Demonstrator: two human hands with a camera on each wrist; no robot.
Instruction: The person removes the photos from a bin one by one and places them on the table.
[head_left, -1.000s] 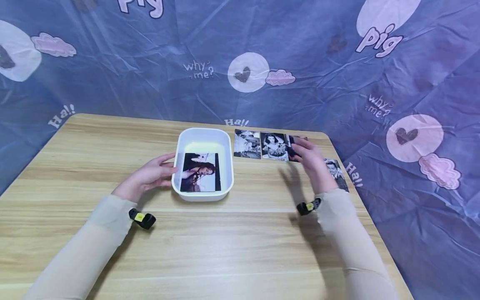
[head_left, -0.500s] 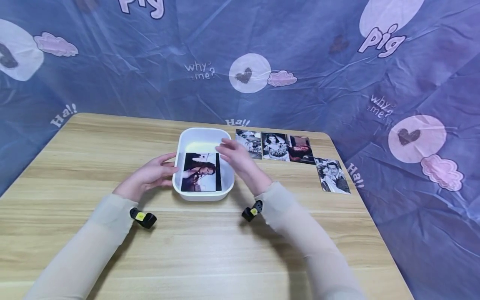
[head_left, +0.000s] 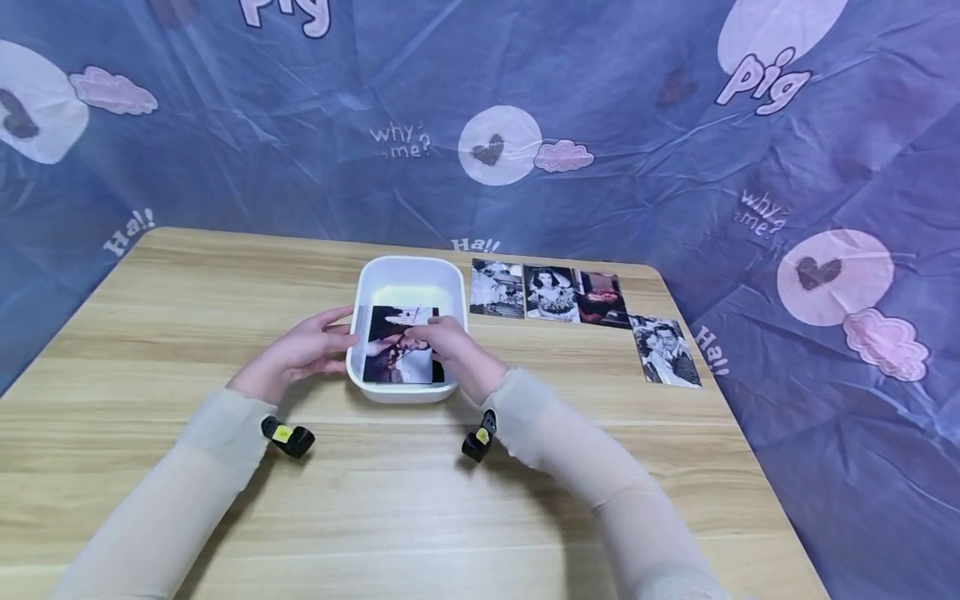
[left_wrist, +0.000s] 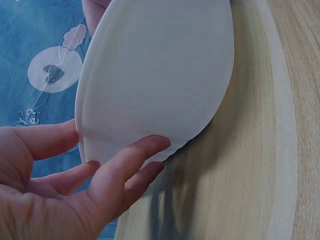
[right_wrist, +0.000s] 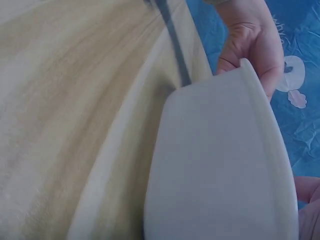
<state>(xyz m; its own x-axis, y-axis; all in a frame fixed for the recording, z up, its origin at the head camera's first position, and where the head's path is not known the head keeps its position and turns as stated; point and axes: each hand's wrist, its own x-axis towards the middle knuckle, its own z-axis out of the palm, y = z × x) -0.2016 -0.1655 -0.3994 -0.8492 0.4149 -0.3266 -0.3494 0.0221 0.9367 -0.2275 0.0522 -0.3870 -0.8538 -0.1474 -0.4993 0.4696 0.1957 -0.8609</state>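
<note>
Work apparently midway — clasping white rounded plastic tub (head_left: 408, 396) with left grip (head_left: 311, 346), pinching rectangular colour photograph (head_left: 381, 360) inside with right grip (head_left: 453, 346) — leaving four rectangular photographs (head_left: 551, 293) lying on pale wood-grain table (head_left: 405, 500).

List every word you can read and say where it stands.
"pig": twice on the blue backdrop, one cut off at the top.
"why me?": backdrop, centre and right.
"Ha!!": backdrop, left, centre and right.
Yellow labels on the wrist cameras: too small to read.
Photos, white tub: none readable.
</note>
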